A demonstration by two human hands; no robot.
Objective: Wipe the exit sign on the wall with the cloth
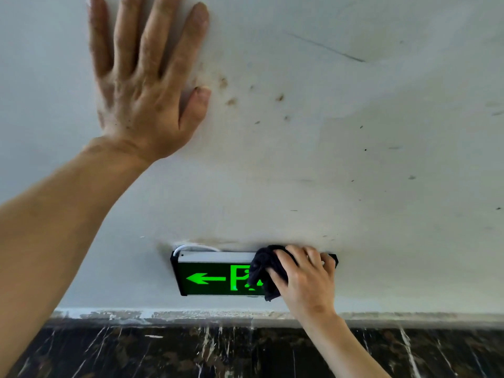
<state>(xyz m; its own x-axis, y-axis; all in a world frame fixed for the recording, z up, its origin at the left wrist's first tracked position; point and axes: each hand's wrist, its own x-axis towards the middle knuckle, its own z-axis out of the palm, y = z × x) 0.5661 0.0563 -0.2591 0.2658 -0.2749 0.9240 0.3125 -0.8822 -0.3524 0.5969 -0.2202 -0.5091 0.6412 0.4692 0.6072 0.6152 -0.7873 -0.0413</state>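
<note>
The exit sign [207,274] is a black box low on the white wall, lit with a green arrow pointing left and a green figure. My right hand [305,276] covers the sign's right end and presses a dark cloth [263,271] against its face and top edge. The cloth hides part of the green figure. My left hand [144,77] lies flat on the wall well above and left of the sign, fingers spread, holding nothing.
The white wall [354,159] carries brown stains and small dark marks. A white cable [188,245] loops out above the sign's left end. Below the sign runs a dark marbled skirting [191,350] with a chipped grey upper edge.
</note>
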